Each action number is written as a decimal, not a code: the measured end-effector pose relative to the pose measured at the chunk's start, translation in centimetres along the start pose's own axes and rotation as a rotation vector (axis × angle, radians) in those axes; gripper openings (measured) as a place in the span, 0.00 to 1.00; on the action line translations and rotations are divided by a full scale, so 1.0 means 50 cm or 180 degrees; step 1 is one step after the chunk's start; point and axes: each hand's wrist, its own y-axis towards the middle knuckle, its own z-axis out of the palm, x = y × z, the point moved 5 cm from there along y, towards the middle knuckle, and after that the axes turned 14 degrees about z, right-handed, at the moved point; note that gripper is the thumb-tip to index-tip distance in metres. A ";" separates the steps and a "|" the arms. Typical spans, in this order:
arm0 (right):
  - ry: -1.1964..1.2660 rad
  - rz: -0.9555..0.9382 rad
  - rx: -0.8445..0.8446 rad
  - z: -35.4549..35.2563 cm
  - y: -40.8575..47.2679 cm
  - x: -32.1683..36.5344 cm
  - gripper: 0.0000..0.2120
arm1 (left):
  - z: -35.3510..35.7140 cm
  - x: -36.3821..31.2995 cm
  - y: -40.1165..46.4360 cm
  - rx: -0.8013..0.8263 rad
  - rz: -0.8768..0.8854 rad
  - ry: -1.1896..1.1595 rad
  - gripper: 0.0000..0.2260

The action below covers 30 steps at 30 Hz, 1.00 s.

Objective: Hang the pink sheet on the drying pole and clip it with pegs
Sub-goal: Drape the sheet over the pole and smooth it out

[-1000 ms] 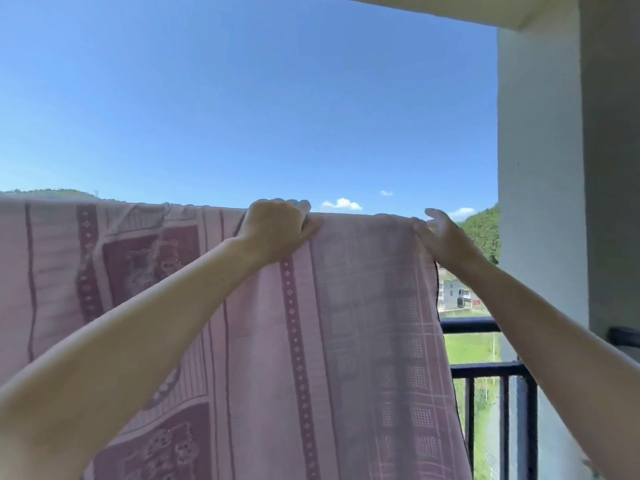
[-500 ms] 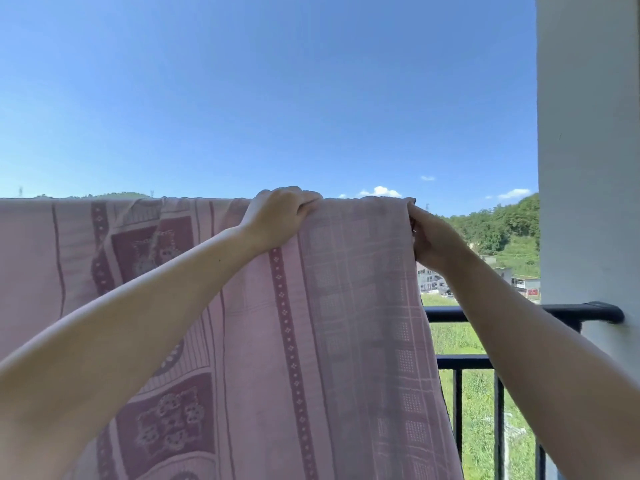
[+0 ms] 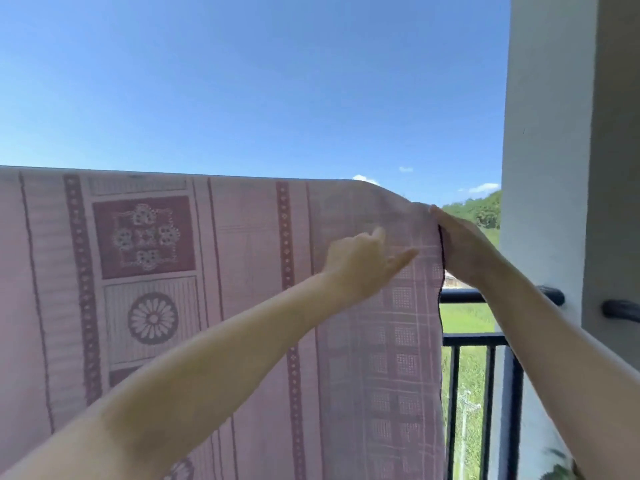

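On a sunlit balcony, a pink patterned woven sheet (image 3: 242,306) hangs draped over a drying pole hidden beneath it. A person's right hand (image 3: 464,247) grips the sheet's right edge; the left hand (image 3: 363,261), fingers loosely extended, rests against the cloth beside black metal railing (image 3: 485,337).

Black balcony railing (image 3: 465,336), white pillar (image 3: 547,168), perhaps a hillside (image 3: 481,213) beyond.

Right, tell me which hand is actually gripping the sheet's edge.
The right hand: it pinches the pink sheet at its right-hand edge, just below the top. The left hand only reaches across the front of the sheet, fingers loose, holding nothing.
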 end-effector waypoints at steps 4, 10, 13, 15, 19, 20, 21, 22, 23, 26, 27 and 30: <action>0.0073 0.0174 0.0364 0.025 -0.018 0.019 0.20 | 0.055 -0.016 0.011 0.0608 -0.0369 -0.0049 0.32; -0.0562 0.0343 0.0594 0.054 -0.026 0.006 0.18 | 0.095 -0.007 0.019 0.0303 -0.0769 -0.1409 0.16; 0.0043 0.0040 0.0199 0.026 -0.018 0.016 0.15 | 0.093 -0.001 0.006 0.0187 -0.0649 -0.1400 0.12; 0.0383 -0.0121 0.0009 0.005 -0.009 0.029 0.16 | 0.092 0.006 -0.010 0.0265 -0.0437 -0.1285 0.13; -0.0097 -0.0042 -0.0053 0.018 -0.002 0.004 0.14 | 0.119 0.017 -0.011 0.0742 -0.0410 -0.0960 0.11; -0.0207 -0.0024 -0.0129 0.018 -0.006 -0.008 0.14 | 0.126 0.011 -0.009 0.0789 -0.0500 -0.0945 0.10; -0.0316 0.0002 -0.0192 0.014 -0.014 -0.020 0.13 | 0.131 0.005 -0.008 0.0763 -0.0557 -0.0954 0.10; -0.0457 0.0057 -0.0260 0.006 -0.024 -0.032 0.13 | 0.136 0.001 -0.008 0.0634 -0.0614 -0.1087 0.10; -0.0631 0.0127 -0.0345 -0.008 -0.038 -0.044 0.14 | 0.140 -0.004 -0.011 0.0452 -0.0617 -0.1244 0.09; -0.1406 0.0156 -0.0769 -0.071 -0.091 -0.069 0.17 | 0.148 -0.032 -0.030 -0.0103 -0.0477 -0.1578 0.11; -0.1770 0.0069 -0.0987 -0.092 -0.116 -0.070 0.18 | 0.151 -0.052 -0.037 -0.0223 -0.0327 -0.1632 0.10; -0.2783 -0.0242 -0.1761 -0.138 -0.206 -0.082 0.20 | 0.178 -0.123 -0.048 -0.0441 0.0163 -0.1881 0.09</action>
